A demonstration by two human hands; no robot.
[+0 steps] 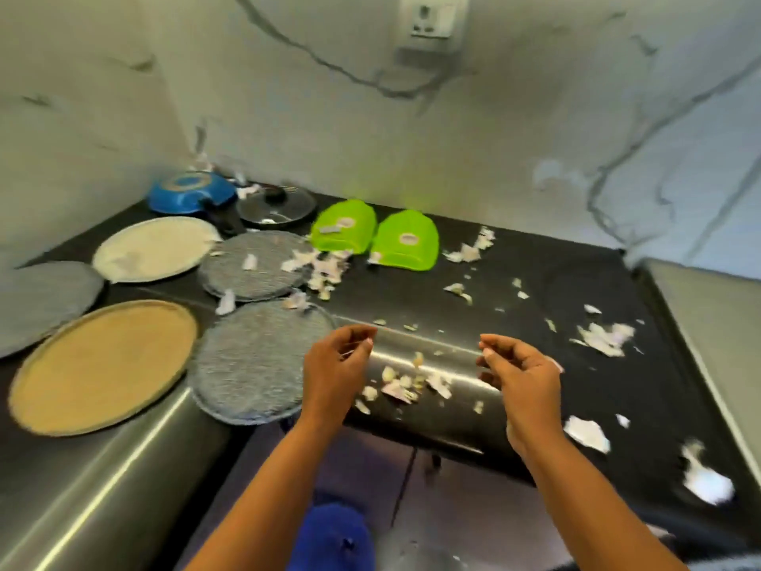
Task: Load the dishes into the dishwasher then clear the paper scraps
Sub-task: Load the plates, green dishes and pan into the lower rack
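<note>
The worktop [535, 257] is black. The two bowls [344, 230] [405, 241] are bright green. The pan [191, 191] is blue, the lid [276, 208] black. There is a tan plate [103, 364], a cream plate [154, 247], a plain grey plate [41, 298] and two grey speckled plates [255, 265] [251, 360]. The paper scraps [605, 337] are white. The wall [288, 96] is white with grey wavy lines.

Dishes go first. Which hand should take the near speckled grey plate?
Left. The left hand hovers right beside the right rim of the near speckled grey plate; the right hand sits farther off, across the paper scraps. Both look empty.
</note>
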